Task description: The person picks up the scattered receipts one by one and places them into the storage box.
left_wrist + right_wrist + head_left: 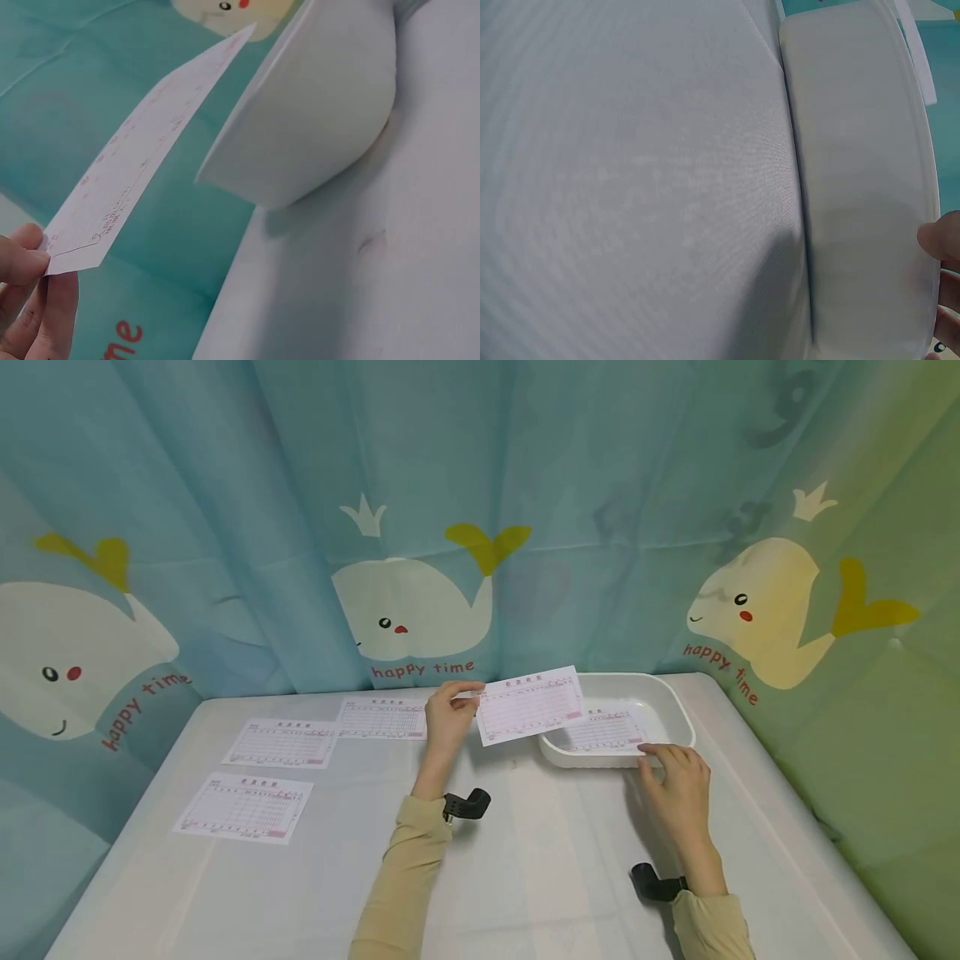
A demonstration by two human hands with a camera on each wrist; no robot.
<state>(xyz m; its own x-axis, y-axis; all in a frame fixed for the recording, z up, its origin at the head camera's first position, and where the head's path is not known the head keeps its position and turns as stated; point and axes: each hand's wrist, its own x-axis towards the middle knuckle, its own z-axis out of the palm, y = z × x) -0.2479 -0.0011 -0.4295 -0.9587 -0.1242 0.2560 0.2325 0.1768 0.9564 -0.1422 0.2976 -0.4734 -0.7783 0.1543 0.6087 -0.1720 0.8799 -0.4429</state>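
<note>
A printed paper form [531, 706] with pink lines is pinched at its left edge by my left hand [450, 720], tilted and raised above the table. Its right end overlaps the near left rim of a white plastic basin [675, 714] in the head view. Inside that basin lies another such form [606, 732], partly hidden by the raised one. My right hand [681, 789] grips the basin's front rim at the right, thumb on the outer wall and fingers over the edge. In the left wrist view, the held form [142, 161] stands apart from the basin wall [322, 97].
Several similar forms lie flat on the left of the white-covered table [525, 877]: one at the back [382, 718], one in the middle [283, 743], one nearer [246, 808]. A curtain [585, 527] with whale prints hangs behind the table and along its sides.
</note>
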